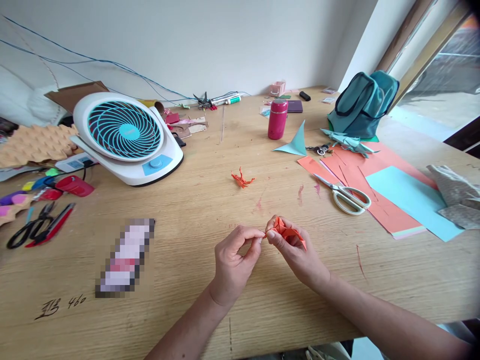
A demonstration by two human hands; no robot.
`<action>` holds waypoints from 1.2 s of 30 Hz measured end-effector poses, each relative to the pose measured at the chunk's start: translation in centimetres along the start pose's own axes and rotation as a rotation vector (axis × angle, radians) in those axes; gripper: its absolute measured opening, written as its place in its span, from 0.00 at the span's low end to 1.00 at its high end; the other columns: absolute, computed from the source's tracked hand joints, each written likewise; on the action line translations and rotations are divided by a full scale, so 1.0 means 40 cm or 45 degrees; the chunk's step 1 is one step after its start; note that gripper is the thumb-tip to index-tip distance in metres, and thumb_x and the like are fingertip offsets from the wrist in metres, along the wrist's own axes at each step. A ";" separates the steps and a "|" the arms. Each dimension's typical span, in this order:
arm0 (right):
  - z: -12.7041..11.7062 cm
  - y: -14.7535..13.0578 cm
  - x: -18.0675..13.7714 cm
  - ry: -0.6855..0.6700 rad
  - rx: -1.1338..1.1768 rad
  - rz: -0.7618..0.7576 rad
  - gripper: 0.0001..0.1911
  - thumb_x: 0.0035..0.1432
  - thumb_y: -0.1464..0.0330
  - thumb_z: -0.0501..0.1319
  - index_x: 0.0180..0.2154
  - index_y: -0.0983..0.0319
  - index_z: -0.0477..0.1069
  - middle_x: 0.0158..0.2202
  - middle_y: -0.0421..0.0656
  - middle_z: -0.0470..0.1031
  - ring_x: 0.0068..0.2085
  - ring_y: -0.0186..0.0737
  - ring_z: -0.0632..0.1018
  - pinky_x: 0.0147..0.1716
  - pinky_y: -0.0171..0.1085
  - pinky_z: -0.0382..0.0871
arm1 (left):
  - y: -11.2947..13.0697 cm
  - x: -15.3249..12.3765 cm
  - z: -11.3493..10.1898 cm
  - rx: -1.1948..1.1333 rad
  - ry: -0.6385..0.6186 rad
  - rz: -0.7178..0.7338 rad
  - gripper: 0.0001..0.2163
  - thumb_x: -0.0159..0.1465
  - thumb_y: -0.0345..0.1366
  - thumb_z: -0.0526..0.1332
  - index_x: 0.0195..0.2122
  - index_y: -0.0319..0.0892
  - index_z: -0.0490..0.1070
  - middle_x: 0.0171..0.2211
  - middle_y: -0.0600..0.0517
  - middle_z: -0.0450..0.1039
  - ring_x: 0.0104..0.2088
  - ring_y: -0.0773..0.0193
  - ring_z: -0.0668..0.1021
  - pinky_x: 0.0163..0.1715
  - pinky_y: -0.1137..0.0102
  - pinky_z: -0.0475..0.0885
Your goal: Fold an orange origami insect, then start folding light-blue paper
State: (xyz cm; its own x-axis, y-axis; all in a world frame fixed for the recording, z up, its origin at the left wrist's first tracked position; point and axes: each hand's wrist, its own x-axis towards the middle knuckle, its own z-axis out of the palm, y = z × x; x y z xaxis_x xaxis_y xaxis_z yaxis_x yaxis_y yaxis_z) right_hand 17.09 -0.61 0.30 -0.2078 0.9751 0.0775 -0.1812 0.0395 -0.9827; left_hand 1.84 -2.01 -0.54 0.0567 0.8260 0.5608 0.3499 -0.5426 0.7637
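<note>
An orange folded-paper figure (288, 232) is held above the table's near middle. My right hand (300, 252) grips its body between thumb and fingers, hiding part of it. With thumb and forefinger closed, my left hand (238, 255) pinches a thin point at the figure's left end. Beyond my hands, a small orange paper piece with several thin, spiky legs (242, 178) rests on the wood. White-handled scissors (348, 197) lie to the right, blades partly over orange paper sheets (390, 210).
A white and blue fan (129, 132) stands at left, with black-handled cutters (35, 230) nearer me. Behind are a pink flask (278, 119), folded blue paper (296, 142), keys (321, 150) and a teal bag (365, 105). A blue sheet (408, 197) lies right; a blurred-out object (125, 257) lies left.
</note>
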 end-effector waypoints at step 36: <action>-0.003 0.011 0.000 0.033 -0.024 0.114 0.20 0.60 0.51 0.65 0.30 0.60 0.69 0.25 0.37 0.65 0.27 0.33 0.62 0.25 0.34 0.55 | -0.008 0.005 -0.010 0.164 0.030 0.250 0.12 0.62 0.18 0.61 0.39 0.43 0.71 0.35 0.54 0.80 0.37 0.68 0.82 0.41 0.73 0.78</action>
State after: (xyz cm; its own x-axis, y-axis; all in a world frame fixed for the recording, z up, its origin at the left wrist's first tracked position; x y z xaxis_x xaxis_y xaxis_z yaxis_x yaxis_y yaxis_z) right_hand 17.15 -0.57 -0.17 -0.1975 0.9802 -0.0152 -0.1447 -0.0445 -0.9885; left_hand 1.38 -1.72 -0.54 0.1138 0.7019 0.7031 0.4508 -0.6672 0.5930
